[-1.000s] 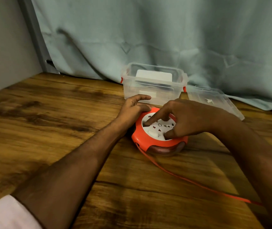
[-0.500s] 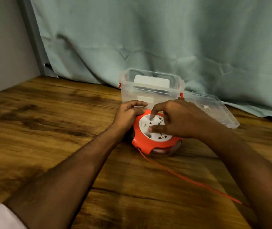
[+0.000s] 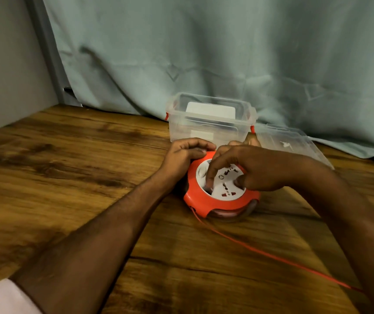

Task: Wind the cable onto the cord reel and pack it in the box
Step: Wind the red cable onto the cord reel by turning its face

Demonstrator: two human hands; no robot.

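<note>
Left hand [image 3: 186,155] gripping cord reel [image 3: 221,196], right hand [image 3: 256,171] apparently turning it

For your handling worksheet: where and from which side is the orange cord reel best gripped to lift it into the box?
Probably the orange rim of the cord reel, from above: it lies flat, round, with the cable trailing toward the person.

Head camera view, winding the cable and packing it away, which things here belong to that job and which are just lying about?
For the job:
reel, left hand bracing it, right hand on its white face
cable trailing across the table
box, open
lid beside the box

Lying about:
curtain behind
white item already in the box
</note>
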